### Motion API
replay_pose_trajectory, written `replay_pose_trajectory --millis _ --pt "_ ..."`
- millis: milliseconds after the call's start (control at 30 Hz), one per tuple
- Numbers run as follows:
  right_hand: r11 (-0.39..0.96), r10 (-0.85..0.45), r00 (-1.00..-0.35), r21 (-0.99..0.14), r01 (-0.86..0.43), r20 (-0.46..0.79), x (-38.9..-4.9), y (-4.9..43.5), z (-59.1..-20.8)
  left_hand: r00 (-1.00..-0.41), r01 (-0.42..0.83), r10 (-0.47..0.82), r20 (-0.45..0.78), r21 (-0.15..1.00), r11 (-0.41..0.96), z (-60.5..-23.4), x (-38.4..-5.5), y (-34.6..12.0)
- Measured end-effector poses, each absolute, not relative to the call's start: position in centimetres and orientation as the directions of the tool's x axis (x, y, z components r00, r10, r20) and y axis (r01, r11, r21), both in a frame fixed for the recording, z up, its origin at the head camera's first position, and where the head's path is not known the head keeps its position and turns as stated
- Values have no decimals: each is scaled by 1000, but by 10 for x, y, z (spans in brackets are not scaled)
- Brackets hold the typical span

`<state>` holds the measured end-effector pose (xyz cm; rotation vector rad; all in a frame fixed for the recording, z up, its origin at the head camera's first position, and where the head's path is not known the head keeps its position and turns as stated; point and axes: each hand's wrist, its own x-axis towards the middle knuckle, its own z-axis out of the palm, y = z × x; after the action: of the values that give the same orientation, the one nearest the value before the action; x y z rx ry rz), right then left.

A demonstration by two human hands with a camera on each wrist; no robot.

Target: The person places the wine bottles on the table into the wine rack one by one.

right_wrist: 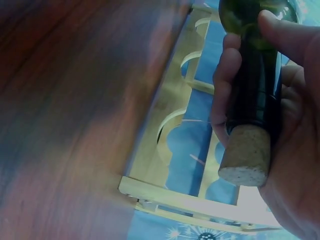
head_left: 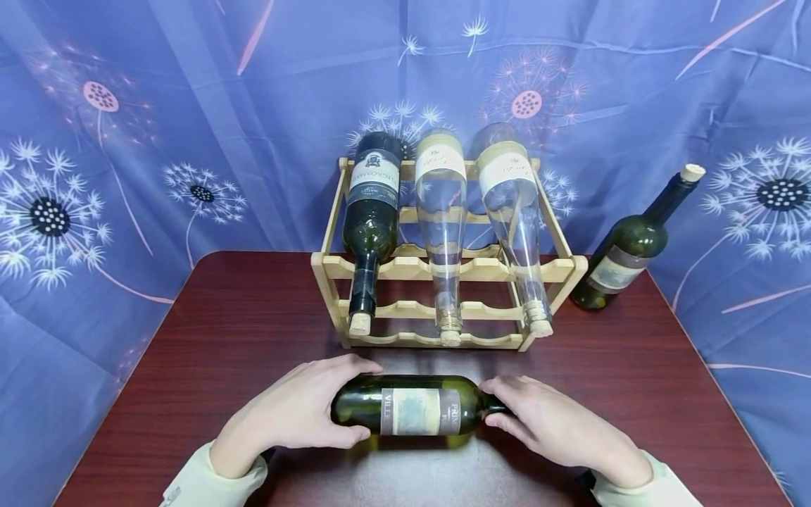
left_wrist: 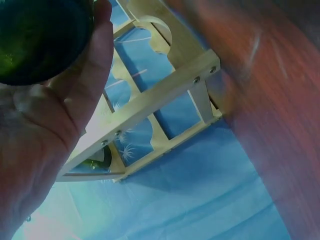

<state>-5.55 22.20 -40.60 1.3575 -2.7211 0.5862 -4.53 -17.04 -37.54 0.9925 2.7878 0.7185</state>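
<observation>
A dark green wine bottle (head_left: 418,412) lies on its side between both hands in the head view, label up and neck to the right. The left hand (head_left: 300,410) grips its base end, thumb in front and fingers behind. Around the neck curl the fingers of the right hand (head_left: 548,417). In the right wrist view a cork (right_wrist: 245,156) plugs the bottle's mouth, just past the fingers. The round bottle base (left_wrist: 42,42) rests against the palm in the left wrist view. Behind the bottle stands a wooden wine rack (head_left: 481,269).
Across the rack's top lie a dark corked bottle (head_left: 369,229) and two transparent corked bottles (head_left: 441,211), (head_left: 516,218), necks toward the front. Another green corked bottle (head_left: 633,239) leans at the right of the rack. A blue patterned cloth (head_left: 285,105) hangs behind the reddish-brown table (head_left: 209,338).
</observation>
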Motion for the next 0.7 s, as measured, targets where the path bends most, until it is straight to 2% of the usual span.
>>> replay_pose_trajectory --millis 300,700 --pt "564 -749 -659 -449 -693 77 -56 229 -407 -805 555 586 96 471 686 -373 -48 -178" --pt "598 -718 -695 -477 -644 38 -55 235 -407 -856 475 515 51 469 744 -369 -48 -189"
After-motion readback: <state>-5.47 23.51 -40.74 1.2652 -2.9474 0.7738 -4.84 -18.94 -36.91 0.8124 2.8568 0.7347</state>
